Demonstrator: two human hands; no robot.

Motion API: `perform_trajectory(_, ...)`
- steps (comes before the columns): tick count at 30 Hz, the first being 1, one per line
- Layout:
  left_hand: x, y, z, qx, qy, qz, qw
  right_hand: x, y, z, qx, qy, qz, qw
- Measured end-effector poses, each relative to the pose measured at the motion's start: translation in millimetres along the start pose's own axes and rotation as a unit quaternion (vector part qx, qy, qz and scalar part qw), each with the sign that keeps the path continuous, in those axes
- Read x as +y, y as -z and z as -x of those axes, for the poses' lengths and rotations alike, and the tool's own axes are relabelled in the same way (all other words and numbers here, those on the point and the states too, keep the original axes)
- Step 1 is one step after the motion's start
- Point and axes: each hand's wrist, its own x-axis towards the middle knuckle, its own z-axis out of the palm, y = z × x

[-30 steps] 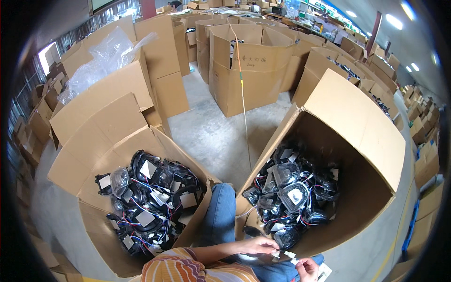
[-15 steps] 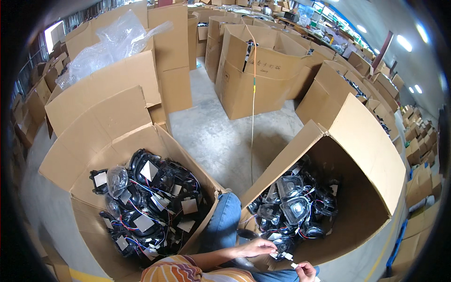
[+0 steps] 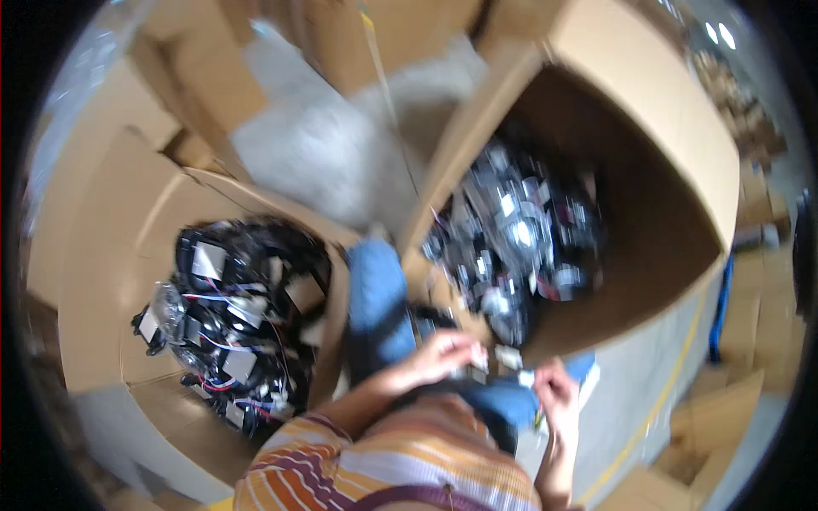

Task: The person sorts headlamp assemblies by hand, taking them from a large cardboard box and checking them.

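The left hand (image 3: pixel 439 356) pinches a small white tag (image 3: pixel 509 357) over the lap, fingers closed on its left end. The right hand (image 3: pixel 554 393) (fingers curled, hold unclear through blur) sits just right of it, equally near. The tag's long axis runs between the hands, beside the right cardboard box (image 3: pixel 682 170) of black wired parts (image 3: pixel 520 238).

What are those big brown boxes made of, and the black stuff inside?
The big right box looks like plain matte cardboard: brown, with folded flaps. The black parts inside seem glossy plastic with thin wires, though blur leaves that unsure.
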Motion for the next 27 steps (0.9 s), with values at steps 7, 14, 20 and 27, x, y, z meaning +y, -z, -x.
perform_trajectory(7, 14, -7, -9, 0.048, 0.063, -0.034, 0.996, 2, 6, -1, 0.005, 0.018, -0.058, 0.998)
perform_trajectory(14, 14, -20, -17, -0.012, 0.080, -0.081, 0.993, 11, 17, 13, 0.018, 0.026, -0.072, 0.997)
perform_trajectory(20, 8, -28, -17, -0.037, 0.061, -0.059, 0.996, 11, 19, 12, 0.006, 0.000, -0.094, 0.996)
perform_trajectory(27, 5, -23, -24, -0.075, 0.081, -0.179, 0.978, 8, 18, 7, 0.042, 0.013, 0.087, 0.995)
